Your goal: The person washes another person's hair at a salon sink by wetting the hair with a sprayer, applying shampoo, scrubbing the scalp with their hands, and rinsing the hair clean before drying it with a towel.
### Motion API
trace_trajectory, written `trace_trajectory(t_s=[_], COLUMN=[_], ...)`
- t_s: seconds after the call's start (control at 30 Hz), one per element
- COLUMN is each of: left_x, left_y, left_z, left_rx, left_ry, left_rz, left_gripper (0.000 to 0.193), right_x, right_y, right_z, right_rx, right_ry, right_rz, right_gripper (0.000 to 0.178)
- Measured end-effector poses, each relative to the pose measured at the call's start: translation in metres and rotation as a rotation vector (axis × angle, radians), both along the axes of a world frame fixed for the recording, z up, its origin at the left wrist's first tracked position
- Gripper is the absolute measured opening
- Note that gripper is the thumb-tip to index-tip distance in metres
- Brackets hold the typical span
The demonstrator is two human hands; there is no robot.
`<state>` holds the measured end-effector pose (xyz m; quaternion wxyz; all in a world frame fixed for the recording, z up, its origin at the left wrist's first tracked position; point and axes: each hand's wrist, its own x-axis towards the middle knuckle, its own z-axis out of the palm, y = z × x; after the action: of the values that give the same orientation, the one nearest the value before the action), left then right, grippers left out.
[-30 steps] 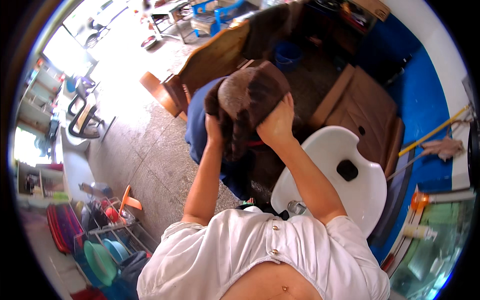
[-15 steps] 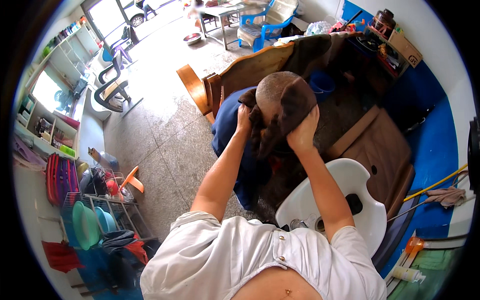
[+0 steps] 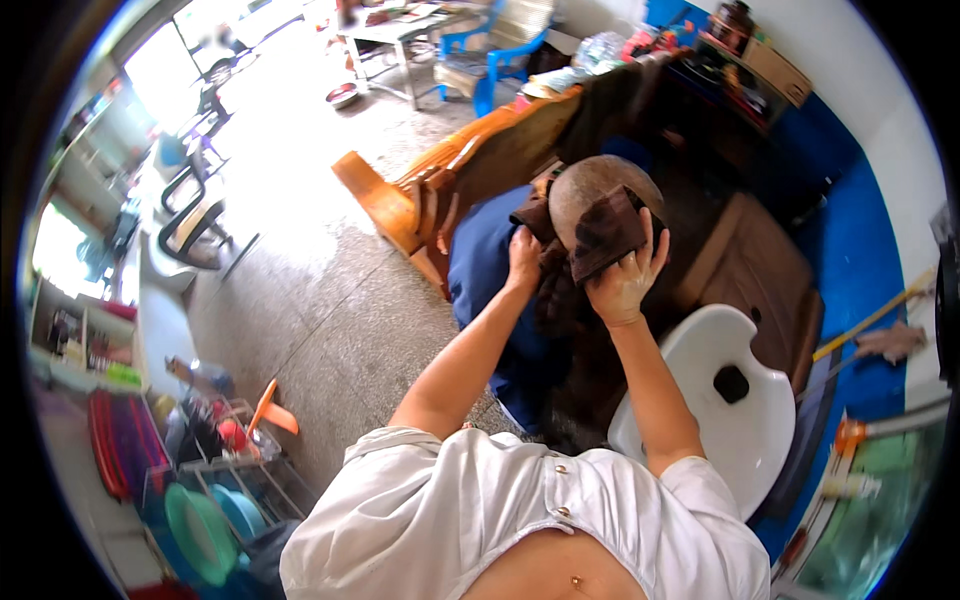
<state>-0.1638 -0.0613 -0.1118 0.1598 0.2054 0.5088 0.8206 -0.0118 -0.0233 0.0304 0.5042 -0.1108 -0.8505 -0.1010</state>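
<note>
In front of me a person in a dark blue top (image 3: 490, 240) bends forward, their close-cropped head (image 3: 590, 185) low between my hands. A dark brown towel (image 3: 610, 235) is against the head and hangs in folds below it. My left hand (image 3: 523, 260) is closed on the towel's left part, beside the person's shoulder. At the right side of the head, my right hand (image 3: 628, 283) holds the other part of the towel to it, some fingers spread along its edge. The towel hides part of the head.
A white wash basin (image 3: 690, 375) stands by my right forearm, with a brown reclining seat (image 3: 750, 265) beyond it. A wooden bench (image 3: 400, 215) is behind the person. At left are a wire rack with basins (image 3: 205, 530), and a black chair (image 3: 195, 235).
Both hands, the towel and the person's head have shifted to the right in the picture. My right hand has moved lower along the towel, and its fingers are more spread.
</note>
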Motion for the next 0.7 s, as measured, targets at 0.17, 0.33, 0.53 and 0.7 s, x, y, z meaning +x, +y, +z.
trace_trajectory(t_s=[0.17, 0.33, 0.53, 0.7], left_x=[0.016, 0.002, 0.046, 0.052], left_y=[-0.012, -0.029, -0.098, -0.165], left_z=[0.027, 0.031, 0.082, 0.13], left_rx=[-0.185, -0.25, -0.188, 0.122], left_ry=[0.359, 0.369, -0.301, -0.322], left_rz=[-0.006, 0.051, -0.34, -0.249], left_gripper=[0.026, 0.028, 0.026, 0.028], right_x=[0.0, -0.016, -0.022, -0.032], right_y=[0.011, 0.0, 0.029, 0.038], right_z=[-0.044, -0.021, -0.041, -0.051], right_rx=[-0.732, -0.605, -0.818, -0.59], right_ry=[0.561, 0.43, 0.416, 0.371], right_rz=[0.225, 0.017, 0.129, 0.096], right_gripper=[0.057, 0.065, 0.066, 0.066])
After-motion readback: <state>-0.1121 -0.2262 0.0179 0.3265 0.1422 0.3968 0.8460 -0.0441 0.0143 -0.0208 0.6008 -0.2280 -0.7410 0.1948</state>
